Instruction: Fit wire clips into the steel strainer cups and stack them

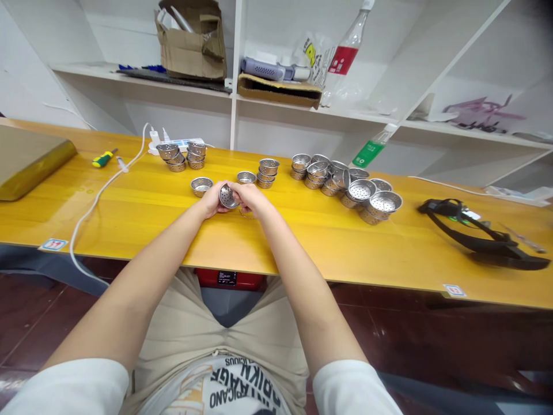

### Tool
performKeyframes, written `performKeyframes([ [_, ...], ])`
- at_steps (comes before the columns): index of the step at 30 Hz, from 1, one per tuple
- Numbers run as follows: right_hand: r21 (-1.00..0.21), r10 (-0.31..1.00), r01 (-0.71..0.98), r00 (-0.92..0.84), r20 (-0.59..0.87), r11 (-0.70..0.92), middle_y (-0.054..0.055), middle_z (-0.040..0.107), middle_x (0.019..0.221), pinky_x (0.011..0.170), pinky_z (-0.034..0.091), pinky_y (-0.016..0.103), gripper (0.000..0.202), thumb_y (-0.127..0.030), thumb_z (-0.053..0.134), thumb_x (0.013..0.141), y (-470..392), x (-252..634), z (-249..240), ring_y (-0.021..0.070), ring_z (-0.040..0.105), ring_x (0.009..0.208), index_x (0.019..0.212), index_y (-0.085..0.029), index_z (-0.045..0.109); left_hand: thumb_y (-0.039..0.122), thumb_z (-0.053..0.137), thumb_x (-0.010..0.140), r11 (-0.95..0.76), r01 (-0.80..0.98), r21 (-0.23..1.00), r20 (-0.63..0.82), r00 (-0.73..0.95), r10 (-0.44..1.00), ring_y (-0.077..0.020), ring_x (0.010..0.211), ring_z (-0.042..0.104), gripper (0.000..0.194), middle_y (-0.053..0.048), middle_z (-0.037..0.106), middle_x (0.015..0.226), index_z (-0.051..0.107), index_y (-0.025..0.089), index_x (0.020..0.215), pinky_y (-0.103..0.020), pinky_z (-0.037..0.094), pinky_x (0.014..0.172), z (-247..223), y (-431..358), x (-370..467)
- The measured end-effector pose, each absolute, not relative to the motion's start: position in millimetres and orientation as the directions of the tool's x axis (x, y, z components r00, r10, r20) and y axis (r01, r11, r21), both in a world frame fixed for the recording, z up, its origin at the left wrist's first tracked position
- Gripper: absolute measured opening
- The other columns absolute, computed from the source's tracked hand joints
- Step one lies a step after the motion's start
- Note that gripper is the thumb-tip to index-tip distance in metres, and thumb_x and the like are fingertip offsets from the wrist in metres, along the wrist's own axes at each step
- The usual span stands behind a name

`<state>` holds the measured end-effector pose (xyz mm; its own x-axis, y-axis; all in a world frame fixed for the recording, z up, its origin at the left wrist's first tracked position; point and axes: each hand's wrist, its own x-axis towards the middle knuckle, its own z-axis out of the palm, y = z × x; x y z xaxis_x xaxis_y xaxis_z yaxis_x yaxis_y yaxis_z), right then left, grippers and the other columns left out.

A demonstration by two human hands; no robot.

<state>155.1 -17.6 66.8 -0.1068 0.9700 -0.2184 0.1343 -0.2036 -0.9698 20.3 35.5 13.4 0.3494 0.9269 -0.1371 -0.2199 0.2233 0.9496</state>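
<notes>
The left hand (211, 202) and right hand (247, 196) pinch a round, silvery, perforated metal cup (227, 196) between them, its grip fingers pressed to the sides, tilted over the glossy yellow wooden tabletop (164, 216). A shallow silvery metal cup (201, 186) sits beside the left hand.

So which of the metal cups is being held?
The cup between the left hand and right hand, tilted with its holes facing the camera; the other cups rest on the table, singly or stacked.

White open shelving (234, 115) at twelve o'clock, glossy yellow table (311, 242) spanning nine to three, dark red tiled floor (432, 328) at four and eight
</notes>
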Motion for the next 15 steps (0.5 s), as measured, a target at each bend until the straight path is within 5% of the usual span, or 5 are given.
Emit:
performKeyframes([
  [6, -0.983, 0.992, 0.176, -0.106, -0.067, -0.047, -0.004, 0.047, 0.053, 0.038, 0.027, 0.021, 0.055, -0.062, 0.069, 0.093, -13, 161, 53, 0.0075, 0.034, 0.042, 0.061, -0.02, 0.053, 0.068, 0.05, 0.093, 0.214, -0.225, 0.951, -0.107, 0.406, 0.907, -0.0115, 0.038, 0.045, 0.057, -0.004, 0.057, 0.054, 0.054, 0.018, 0.066, -0.019, 0.023, 0.034, 15, 33, 22],
  [12, -0.908, 0.955, 0.321, 0.03, 0.296, 0.271, -0.001, 0.063, 0.073, 0.058, 0.047, 0.022, 0.036, -0.052, 0.076, 0.085, -2, 171, 32, 0.0121, 0.057, 0.065, 0.078, -0.02, 0.063, 0.069, 0.05, 0.095, 0.227, -0.306, 0.924, -0.122, 0.326, 0.937, -0.0121, 0.036, 0.046, 0.054, 0.0, 0.056, 0.053, 0.058, 0.018, 0.079, -0.019, 0.025, 0.033, 16, 30, 24],
  [15, -0.909, 0.945, 0.315, 0.094, 0.315, 0.272, 0.0, 0.064, 0.085, 0.058, 0.049, 0.023, 0.034, -0.05, 0.079, 0.082, 2, 173, 26, 0.0114, 0.057, 0.066, 0.087, -0.02, 0.063, 0.069, 0.049, 0.096, 0.245, -0.296, 0.923, -0.136, 0.346, 0.928, -0.0125, 0.036, 0.047, 0.055, -0.001, 0.058, 0.054, 0.059, 0.017, 0.081, -0.02, 0.026, 0.032, 17, 29, 23],
])
